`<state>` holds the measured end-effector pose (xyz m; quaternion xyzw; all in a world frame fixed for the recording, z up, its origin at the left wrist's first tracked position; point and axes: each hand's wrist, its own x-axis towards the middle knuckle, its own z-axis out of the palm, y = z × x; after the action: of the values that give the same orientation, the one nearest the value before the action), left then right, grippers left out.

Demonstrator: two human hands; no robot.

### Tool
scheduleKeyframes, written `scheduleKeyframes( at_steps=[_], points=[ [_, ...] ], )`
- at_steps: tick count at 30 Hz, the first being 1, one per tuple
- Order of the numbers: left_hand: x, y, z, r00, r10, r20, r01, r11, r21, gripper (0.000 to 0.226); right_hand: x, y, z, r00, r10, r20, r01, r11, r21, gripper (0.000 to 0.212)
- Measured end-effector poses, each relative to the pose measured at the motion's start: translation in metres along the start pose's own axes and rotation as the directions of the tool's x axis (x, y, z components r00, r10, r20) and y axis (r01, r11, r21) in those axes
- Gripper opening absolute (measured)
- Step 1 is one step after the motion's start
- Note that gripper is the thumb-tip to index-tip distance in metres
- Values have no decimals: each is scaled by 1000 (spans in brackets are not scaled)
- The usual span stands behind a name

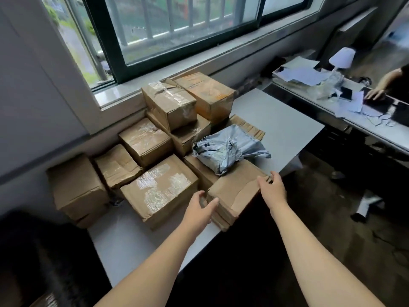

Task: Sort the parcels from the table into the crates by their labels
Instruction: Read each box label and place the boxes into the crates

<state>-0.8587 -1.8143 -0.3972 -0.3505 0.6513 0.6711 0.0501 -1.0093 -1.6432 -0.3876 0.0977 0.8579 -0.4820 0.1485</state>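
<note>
Both hands reach to a brown cardboard parcel that sits at the front edge of the white table. The left hand is spread at the parcel's near left corner, thumb on the top face and fingers along the side. The right hand is spread over the far right corner, fingers fairly straight against the edge. A crumpled grey mailer bag lies just behind, overlapping the parcel's far edge. To the left stands a taped cardboard box, and more boxes are stacked toward the window. On a second table to the right, another person's hand rests among loose papers
</note>
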Motion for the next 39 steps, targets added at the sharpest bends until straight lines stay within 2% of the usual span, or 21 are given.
scheduleKeyframes(
  at_steps=[4,7,9,14,19,22,25,27,29,31,32,35,37,39],
  points=[
    [5,-10,12,1000,19,25,-21,999,50,75,4,11,11,997,42,59,-49,992,114,60],
    [6,-8,19,995,51,87,-55,997,49,51,5,12,12,998,43,48,-50,989,141,55],
    [6,-7,23,993,79,88,-85,993,76,49,5,12,11,998,41,53,-48,989,141,54],
    [7,-15,20,991,100,85,-107,991,82,72,-3,16,7,999,15,47,-21,992,128,50],
    [-3,-14,6,984,155,91,-160,986,55,72,-23,12,7,1000,-21,24,17,991,136,50],
    [-10,-13,-10,979,191,75,-199,972,126,96,-45,2,9,998,-64,-13,65,989,136,50],
    [-21,-3,-29,970,241,22,-241,958,155,105,-69,-10,14,995,-100,-20,102,986,134,49],
    [-35,8,-50,963,270,16,-270,960,74,110,-92,-23,23,989,-147,-21,149,981,121,48],
    [-46,20,-82,948,317,-19,-317,948,8,100,-116,-39,39,977,-212,2,211,972,107,48],
    [-54,32,-123,940,332,-83,-335,942,-21,87,-143,-59,62,956,-289,51,284,955,85,59],
    [-62,37,-149,934,336,-118,-344,938,-49,89,-158,-72,77,936,-341,84,336,939,70,65],
    [-86,46,-233,909,339,-240,-380,912,-152,92,-203,-110,128,871,-451,193,445,892,76,49],
    [-99,45,-294,903,309,-300,-381,898,-222,85,-231,-138,165,813,-517,268,517,852,75,63],
    [-126,47,-354,890,349,-293,-425,868,-258,78,-255,-167,205,755,-565,332,573,815,83,80]
  ],
)
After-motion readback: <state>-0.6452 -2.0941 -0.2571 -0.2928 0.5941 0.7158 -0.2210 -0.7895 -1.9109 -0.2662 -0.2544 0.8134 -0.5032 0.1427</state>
